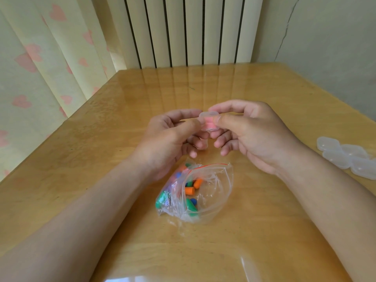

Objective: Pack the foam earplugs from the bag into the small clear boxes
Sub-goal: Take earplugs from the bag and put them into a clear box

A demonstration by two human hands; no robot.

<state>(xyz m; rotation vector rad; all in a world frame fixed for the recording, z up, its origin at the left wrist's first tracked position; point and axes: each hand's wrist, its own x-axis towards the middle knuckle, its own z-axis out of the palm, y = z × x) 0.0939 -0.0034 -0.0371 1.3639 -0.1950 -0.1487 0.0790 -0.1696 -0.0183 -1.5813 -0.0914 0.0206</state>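
Had small clear box (209,121) pinched between left hand (166,137) and right hand (250,133), pink earplugs (209,124) inside. Felt featherlight, slick plastic; gripped edges. Foam squishy.

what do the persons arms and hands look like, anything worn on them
Both forearms are bare from the bottom of the picture up to the wrists, with no sleeves in view. The left hand and right hand wear no gloves, and no watch, bracelet or ring shows on the visible sides. The fingernails that show look short and unpainted. No tattoos or markings are visible.
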